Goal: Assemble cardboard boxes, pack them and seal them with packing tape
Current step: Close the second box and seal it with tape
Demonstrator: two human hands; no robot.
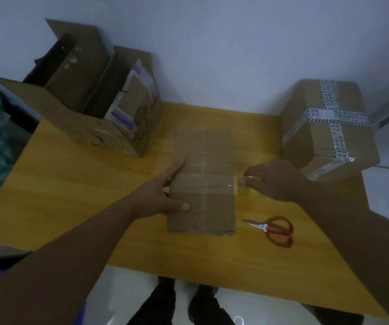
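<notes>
Far box's printed tape: unreadable blur. Middle box runs long-ways toward the wall, left hand flat against its side, right hand gripping the tape roll.

Brown box, yellowish tape roll, red-handled scissors, yellow table, black-and-white patterned tape.

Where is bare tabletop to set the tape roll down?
Widest bare table: left of the small box, this side of the open carton. Also the near-edge strip. Right side crowded: right hand with tape roll, scissors, sealed box.
</notes>
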